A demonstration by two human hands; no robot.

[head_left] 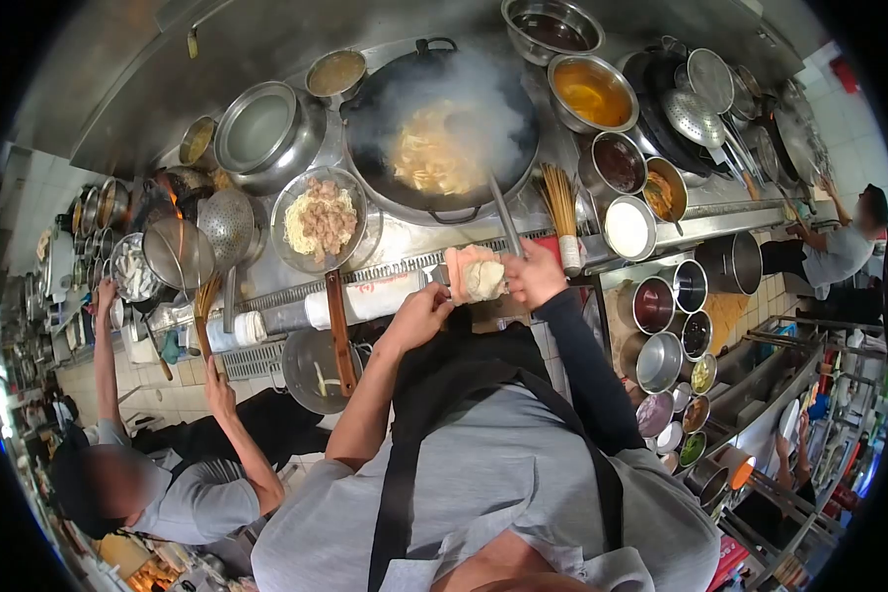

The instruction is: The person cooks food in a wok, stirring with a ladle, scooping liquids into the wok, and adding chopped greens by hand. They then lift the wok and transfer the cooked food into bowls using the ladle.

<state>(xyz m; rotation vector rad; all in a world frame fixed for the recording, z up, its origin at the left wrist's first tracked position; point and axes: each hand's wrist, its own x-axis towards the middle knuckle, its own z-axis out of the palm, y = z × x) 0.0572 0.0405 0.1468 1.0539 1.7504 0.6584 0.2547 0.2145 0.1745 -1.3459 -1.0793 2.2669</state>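
A black wok stands on the stove with steaming pale, noodle-like food in it. A long-handled metal utensil reaches from the steam down to my right hand, whose fingers are closed at the handle's lower end and beside a folded cloth. This cloth is pinkish and cream. My left hand pinches at the cloth's left side, below the wok's near rim. Just left of the wok, a wood-handled strainer holds noodles with pieces of meat.
Pots of sauce and a bamboo brush stand right of the wok. Metal containers line the lower right. A co-worker works at the left with a brush; another person is at the far right.
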